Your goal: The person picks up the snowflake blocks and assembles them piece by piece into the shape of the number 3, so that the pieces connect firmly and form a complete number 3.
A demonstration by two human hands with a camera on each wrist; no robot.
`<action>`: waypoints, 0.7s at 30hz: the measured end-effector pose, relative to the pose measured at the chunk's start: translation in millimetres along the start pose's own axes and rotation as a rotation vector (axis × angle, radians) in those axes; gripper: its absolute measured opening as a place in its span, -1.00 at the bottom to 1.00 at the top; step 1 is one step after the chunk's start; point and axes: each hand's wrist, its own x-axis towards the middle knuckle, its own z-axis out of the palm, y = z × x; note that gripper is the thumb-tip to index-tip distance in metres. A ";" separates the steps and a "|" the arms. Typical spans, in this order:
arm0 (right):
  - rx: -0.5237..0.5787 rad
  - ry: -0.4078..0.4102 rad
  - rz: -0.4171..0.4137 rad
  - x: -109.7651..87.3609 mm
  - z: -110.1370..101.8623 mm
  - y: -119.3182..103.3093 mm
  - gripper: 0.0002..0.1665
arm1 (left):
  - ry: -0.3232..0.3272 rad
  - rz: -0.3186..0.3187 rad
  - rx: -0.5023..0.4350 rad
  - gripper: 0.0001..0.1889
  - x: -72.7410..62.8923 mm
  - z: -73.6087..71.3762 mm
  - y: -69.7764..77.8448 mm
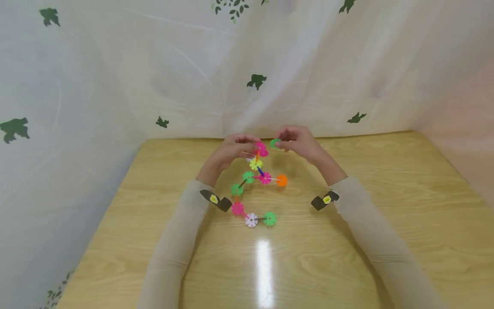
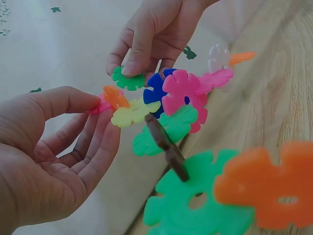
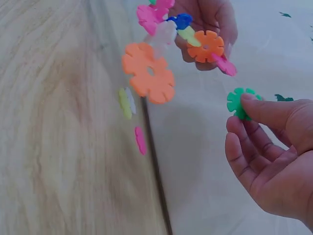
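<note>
My left hand (image 1: 231, 151) pinches a pink flower-shaped plastic disc (image 2: 101, 104) at the far end of a chain of slotted discs. Below it, an orange disc (image 3: 205, 46) joins the pink one to a yellow disc (image 1: 256, 164). From there the chain bends through blue, pink and green discs down to a white disc (image 1: 251, 220) and a green end disc (image 1: 269, 219). An orange disc (image 1: 281, 180) ends a side branch. Between thumb and fingers, my right hand (image 1: 299, 142) holds a single green disc (image 3: 242, 103), apart from the chain.
Loose yellow (image 3: 125, 104) and pink discs (image 3: 140, 140) lie on the wooden table (image 1: 154, 257) close to its far edge. Behind that edge hangs a pale curtain (image 1: 193, 86) with green leaf prints. Light glares off the tabletop in front.
</note>
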 end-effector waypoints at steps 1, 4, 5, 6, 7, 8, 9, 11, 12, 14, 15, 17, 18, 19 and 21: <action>0.012 0.005 -0.006 -0.4 1.8 -1.6 -0.76 | 0.006 0.000 -0.004 -0.73 -0.5 0.1 0.2; 0.042 0.016 -0.025 -1.3 6.6 -4.0 -0.79 | 0.020 0.001 -0.013 -0.75 -1.2 0.1 0.5; 0.049 0.020 -0.028 -1.3 7.9 -3.8 -0.80 | 0.022 0.001 -0.012 -0.75 -1.1 0.0 0.3; 0.055 0.023 -0.030 -1.5 9.1 -3.4 -0.80 | 0.022 0.001 -0.012 -0.75 -0.9 -0.1 -0.1; 0.058 0.025 -0.032 -1.3 10.0 -3.2 -0.80 | 0.023 0.002 -0.012 -0.76 -0.6 -0.3 -0.3; 0.060 0.028 -0.031 -1.1 10.8 -2.7 -0.80 | 0.021 0.003 -0.012 -0.76 -0.4 -0.3 -0.4; 0.063 0.029 -0.031 -1.2 11.4 -2.7 -0.80 | 0.018 0.006 -0.010 -0.76 -0.1 -0.3 -0.4; 0.072 0.032 -0.036 -1.6 12.6 -2.8 -0.79 | 0.012 0.012 -0.007 -0.76 0.3 0.2 -0.5; 0.075 0.033 -0.039 -1.7 13.3 -2.8 -0.79 | 0.008 0.015 -0.004 -0.76 0.4 0.3 -0.5; 0.079 0.032 -0.049 -1.8 14.5 -3.0 -0.80 | 0.005 0.021 0.002 -0.75 0.1 1.0 -0.3; 0.081 0.030 -0.055 -2.0 14.9 -3.5 -0.80 | 0.003 0.024 0.004 -0.75 -0.3 1.3 -0.3; 0.076 0.026 -0.069 -1.9 15.8 -3.4 -0.82 | 0.002 0.028 0.005 -0.74 -0.8 1.8 -0.6; 0.073 0.024 -0.075 -1.9 16.3 -3.6 -0.83 | 0.001 0.030 0.005 -0.74 -1.0 1.8 -0.9; 0.073 0.021 -0.082 -2.0 16.5 -3.9 -0.84 | 0.002 0.031 0.003 -0.74 -1.4 2.1 -1.0; 0.073 0.017 -0.097 -2.3 17.0 -4.6 -0.85 | 0.005 0.036 -0.003 -0.74 -2.3 2.5 -1.2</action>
